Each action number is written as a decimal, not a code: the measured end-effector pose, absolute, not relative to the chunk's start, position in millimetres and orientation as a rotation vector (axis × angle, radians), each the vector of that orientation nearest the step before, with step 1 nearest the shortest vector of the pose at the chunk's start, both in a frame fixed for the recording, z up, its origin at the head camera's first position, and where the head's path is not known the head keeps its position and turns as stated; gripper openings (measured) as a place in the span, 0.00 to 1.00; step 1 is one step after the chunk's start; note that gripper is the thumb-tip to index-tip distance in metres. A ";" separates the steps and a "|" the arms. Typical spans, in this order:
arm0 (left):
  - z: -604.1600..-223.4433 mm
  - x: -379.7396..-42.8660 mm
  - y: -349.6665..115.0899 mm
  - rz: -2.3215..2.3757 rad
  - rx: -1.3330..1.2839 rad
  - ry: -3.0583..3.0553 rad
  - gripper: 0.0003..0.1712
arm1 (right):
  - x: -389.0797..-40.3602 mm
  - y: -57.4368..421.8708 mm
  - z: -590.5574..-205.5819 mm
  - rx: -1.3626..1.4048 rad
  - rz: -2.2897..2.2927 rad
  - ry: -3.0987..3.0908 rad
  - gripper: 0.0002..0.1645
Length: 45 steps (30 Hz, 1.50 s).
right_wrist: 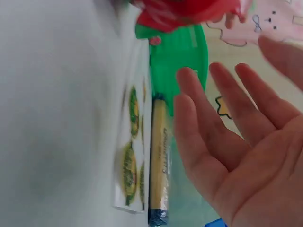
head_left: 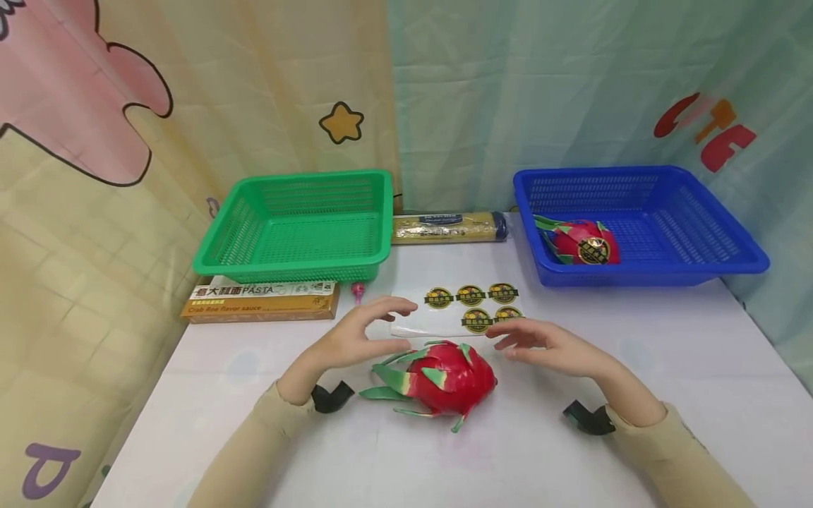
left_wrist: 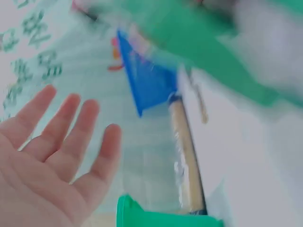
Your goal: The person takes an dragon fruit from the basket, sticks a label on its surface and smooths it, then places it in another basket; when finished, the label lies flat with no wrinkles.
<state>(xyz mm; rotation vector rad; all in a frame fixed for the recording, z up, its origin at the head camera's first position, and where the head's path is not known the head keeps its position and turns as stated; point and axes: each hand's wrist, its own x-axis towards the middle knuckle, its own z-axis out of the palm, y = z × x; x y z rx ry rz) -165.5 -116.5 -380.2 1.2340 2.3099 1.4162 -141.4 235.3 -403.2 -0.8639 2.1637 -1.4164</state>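
Observation:
A red dragon fruit (head_left: 449, 377) with green-tipped scales lies on its side on the white table, its leafy end toward the left. My left hand (head_left: 358, 335) hovers beside that leafy end, fingers spread and slightly bent, holding nothing. On the other side, my right hand (head_left: 549, 346) is held above the table with relaxed fingers, a little apart from the fruit's red tip. Just behind the fruit lies a white sheet (head_left: 419, 323) of round black-and-gold stickers (head_left: 471, 295). Both palms show bare in the wrist views, the left hand (left_wrist: 61, 161) and the right hand (right_wrist: 246, 142).
At the back left stands a green basket (head_left: 295, 271), with a pasta box (head_left: 260, 310) before it. A blue basket (head_left: 654, 271) at the back right contains another dragon fruit (head_left: 581, 241) bearing a sticker. Between them lie a spaghetti packet (head_left: 447, 229) and, nearer, a small pink lollipop (head_left: 358, 289).

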 end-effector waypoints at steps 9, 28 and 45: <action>-377.3 -219.9 -98.5 1.446 0.920 2.190 0.21 | -198.2 203.7 -403.3 -0.753 -1.514 2.283 0.21; -422.9 -246.9 -81.3 1.267 0.699 2.234 0.16 | -249.3 165.9 -430.6 -0.709 -1.148 2.405 0.21; -432.3 -249.4 -78.6 1.238 0.599 2.339 0.15 | -258.4 161.2 -445.9 -0.815 -1.021 2.577 0.17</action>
